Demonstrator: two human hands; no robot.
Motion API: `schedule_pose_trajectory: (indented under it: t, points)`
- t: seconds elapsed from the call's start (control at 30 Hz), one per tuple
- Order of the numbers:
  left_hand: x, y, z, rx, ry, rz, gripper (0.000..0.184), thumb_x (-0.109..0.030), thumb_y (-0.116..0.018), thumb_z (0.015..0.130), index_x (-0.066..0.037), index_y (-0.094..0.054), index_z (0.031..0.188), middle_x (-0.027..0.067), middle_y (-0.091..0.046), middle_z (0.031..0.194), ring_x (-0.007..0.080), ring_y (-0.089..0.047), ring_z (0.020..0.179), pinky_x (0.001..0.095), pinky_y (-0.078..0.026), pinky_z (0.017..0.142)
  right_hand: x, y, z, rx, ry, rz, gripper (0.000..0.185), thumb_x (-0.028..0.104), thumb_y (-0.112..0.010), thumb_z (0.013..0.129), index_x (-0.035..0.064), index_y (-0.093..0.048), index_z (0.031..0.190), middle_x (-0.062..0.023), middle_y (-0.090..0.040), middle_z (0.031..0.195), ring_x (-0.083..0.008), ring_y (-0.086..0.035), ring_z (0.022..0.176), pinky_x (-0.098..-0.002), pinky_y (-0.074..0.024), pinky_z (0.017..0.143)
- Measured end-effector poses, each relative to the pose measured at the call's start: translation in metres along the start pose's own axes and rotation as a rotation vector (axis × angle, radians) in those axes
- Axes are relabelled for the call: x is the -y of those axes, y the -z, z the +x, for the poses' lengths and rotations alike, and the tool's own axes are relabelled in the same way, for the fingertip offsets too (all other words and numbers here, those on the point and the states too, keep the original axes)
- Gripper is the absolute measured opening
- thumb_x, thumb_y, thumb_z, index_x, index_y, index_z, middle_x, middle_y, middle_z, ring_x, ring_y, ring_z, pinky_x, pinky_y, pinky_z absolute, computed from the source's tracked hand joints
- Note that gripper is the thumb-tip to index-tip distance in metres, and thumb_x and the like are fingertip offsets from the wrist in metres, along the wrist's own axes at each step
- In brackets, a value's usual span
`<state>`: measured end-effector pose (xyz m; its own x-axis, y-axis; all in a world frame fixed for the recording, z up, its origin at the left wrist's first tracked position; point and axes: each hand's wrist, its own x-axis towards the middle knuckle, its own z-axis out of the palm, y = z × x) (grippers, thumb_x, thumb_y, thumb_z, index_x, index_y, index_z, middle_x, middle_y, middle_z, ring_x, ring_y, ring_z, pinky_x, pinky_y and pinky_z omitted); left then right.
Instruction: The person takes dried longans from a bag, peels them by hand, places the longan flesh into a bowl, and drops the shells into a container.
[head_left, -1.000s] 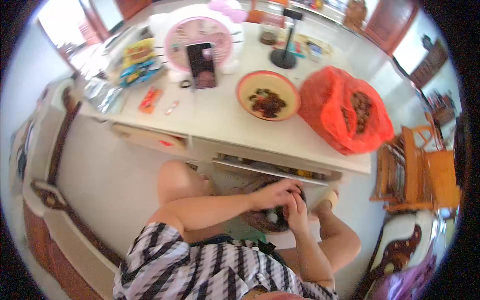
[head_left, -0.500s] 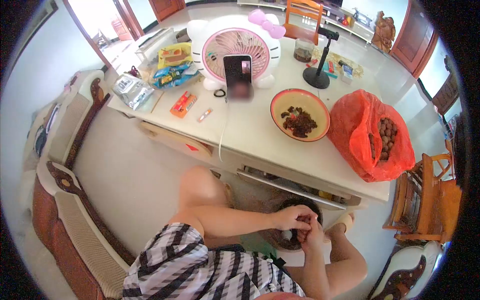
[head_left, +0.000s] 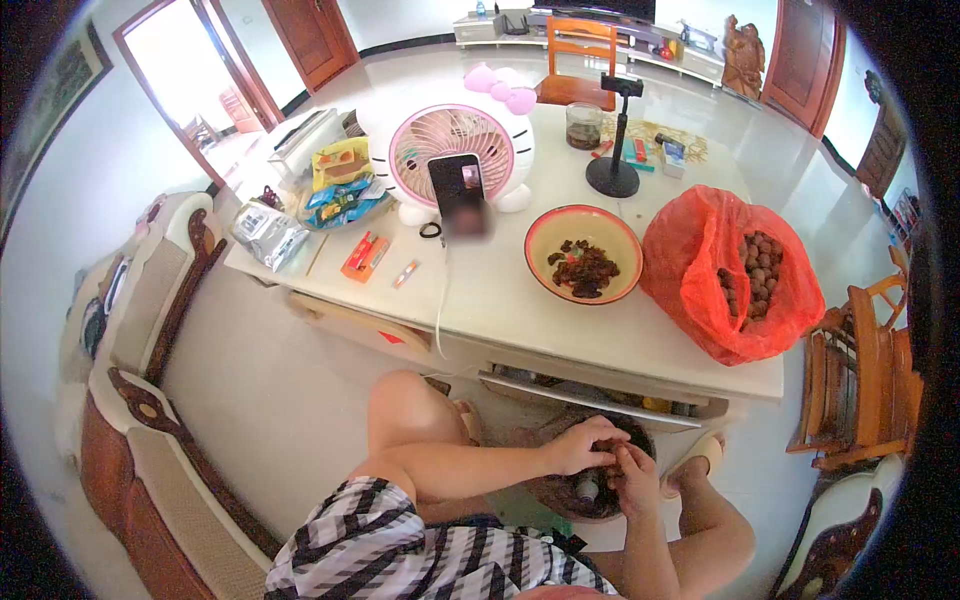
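My left hand (head_left: 583, 447) and my right hand (head_left: 634, 478) meet above a dark bin (head_left: 640, 437) between my legs. Their fingers are closed together around a small brown fruit (head_left: 608, 447), mostly covered by the fingertips. It resembles the brown round fruits (head_left: 762, 275) in the open red mesh bag (head_left: 690, 290) on the table. Beside the bag, a cream bowl with a red rim (head_left: 540, 235) holds a heap of dark, wrinkled fruit pulp (head_left: 585, 270). Inside the bin lies a grey bottle-like thing (head_left: 586, 488).
On the white table (head_left: 480, 300) stand a cat-shaped fan (head_left: 450, 150), a phone (head_left: 457, 185) leaning on it, a black stand (head_left: 614, 178) and a glass jar (head_left: 583, 127). Snack packets (head_left: 345, 203) lie left. A partly open drawer (head_left: 590, 397) juts out above the bin.
My view has shifted a little. My fingertips have turned slightly and drawn apart around the fruit, and more of the bin shows beneath my hands. The bowl and bag stay in place.
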<state>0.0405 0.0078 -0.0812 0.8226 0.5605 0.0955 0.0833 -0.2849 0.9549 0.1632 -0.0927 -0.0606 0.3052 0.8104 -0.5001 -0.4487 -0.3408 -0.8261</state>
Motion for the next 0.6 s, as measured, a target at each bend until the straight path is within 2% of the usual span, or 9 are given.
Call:
schedule_pose_trajectory:
  t: [0.07,0.2,0.23,0.27,0.3,0.37,0.43,0.5,0.6]
  points:
    - [0.004,-0.006,-0.002,-0.018,0.083,-0.018,0.036,-0.018,-0.068,0.068,-0.007,-0.059,0.101,0.0104,-0.055,0.091,0.0256,-0.050,0.092,0.0354,-0.039,0.083,-0.006,0.004,0.003,-0.015,0.116,-0.163,0.021,0.023,-0.053,0.085,0.0031,-0.056,0.092,-0.0009,-0.054,0.067,-0.0091,-0.047,0.053,-0.0227,-0.0356,0.042]
    - [0.002,-0.007,-0.008,-0.065,-0.097,0.147,0.030,-0.013,-0.070,0.064,-0.005,-0.061,0.092,0.0091,-0.056,0.085,0.0251,-0.052,0.084,0.0352,-0.042,0.076,-0.005,0.009,-0.002,-0.028,0.188,-0.600,0.021,0.018,-0.055,0.082,-0.0024,-0.060,0.085,-0.0022,-0.053,0.060,-0.0080,-0.045,0.048,-0.0226,-0.0362,0.042]
    - [-0.006,-0.005,-0.008,-0.090,-0.148,0.146,0.029,-0.010,-0.071,0.063,-0.004,-0.062,0.089,0.0093,-0.055,0.081,0.0248,-0.053,0.079,0.0332,-0.043,0.072,-0.002,0.007,-0.006,-0.048,0.177,-0.531,0.024,0.022,-0.056,0.082,-0.0009,-0.063,0.085,-0.0032,-0.059,0.066,-0.0078,-0.048,0.053,-0.0245,-0.0399,0.048]
    - [-0.013,-0.003,-0.008,-0.105,-0.122,0.125,0.027,-0.010,-0.071,0.063,-0.003,-0.062,0.087,0.0087,-0.055,0.080,0.0241,-0.053,0.079,0.0324,-0.043,0.072,0.006,0.004,-0.012,-0.001,0.051,-0.425,0.025,0.023,-0.055,0.083,-0.0006,-0.063,0.086,-0.0032,-0.059,0.067,-0.0066,-0.048,0.056,-0.0235,-0.0397,0.049]
    - [-0.020,-0.002,-0.009,-0.121,-0.093,0.106,0.025,-0.009,-0.071,0.063,-0.003,-0.063,0.085,0.0082,-0.056,0.079,0.0234,-0.054,0.080,0.0317,-0.044,0.072,0.006,0.005,-0.015,0.023,0.063,-0.294,0.027,0.024,-0.055,0.083,-0.0008,-0.060,0.093,-0.0033,-0.059,0.070,-0.0081,-0.050,0.059,-0.0235,-0.0415,0.051]
    - [-0.027,-0.001,-0.007,-0.096,0.036,0.041,0.021,-0.009,-0.071,0.064,-0.002,-0.064,0.082,0.0080,-0.056,0.080,0.0220,-0.054,0.079,0.0304,-0.044,0.071,0.009,0.005,-0.016,0.042,-0.093,-0.074,0.031,0.026,-0.055,0.084,-0.0008,-0.057,0.099,-0.0032,-0.059,0.075,-0.0099,-0.051,0.060,-0.0228,-0.0435,0.052]
    - [-0.026,0.000,-0.002,-0.087,0.088,-0.021,0.018,-0.007,-0.069,0.066,-0.001,-0.064,0.082,0.0068,-0.055,0.082,0.0184,-0.055,0.077,0.0282,-0.045,0.069,0.003,0.011,-0.010,0.053,-0.106,0.027,0.030,0.025,-0.053,0.085,-0.0001,-0.056,0.102,-0.0027,-0.058,0.078,-0.0103,-0.052,0.062,-0.0222,-0.0447,0.053]
    - [-0.017,0.001,-0.001,-0.045,0.284,-0.389,0.012,-0.004,-0.066,0.071,0.000,-0.062,0.082,0.0054,-0.055,0.088,0.0171,-0.056,0.081,0.0278,-0.047,0.072,0.001,0.011,-0.006,0.087,-0.102,0.126,0.030,0.024,-0.051,0.086,-0.0007,-0.055,0.102,-0.0027,-0.058,0.078,-0.0098,-0.052,0.062,-0.0219,-0.0448,0.053]
    - [-0.019,0.007,-0.004,-0.079,0.446,-0.639,0.012,0.000,-0.061,0.074,0.001,-0.060,0.086,0.0038,-0.053,0.091,0.0155,-0.056,0.083,0.0266,-0.049,0.073,0.003,0.000,-0.010,0.096,-0.097,0.211,0.029,0.022,-0.049,0.087,-0.0006,-0.054,0.105,-0.0025,-0.057,0.078,-0.0095,-0.052,0.062,-0.0213,-0.0446,0.052]
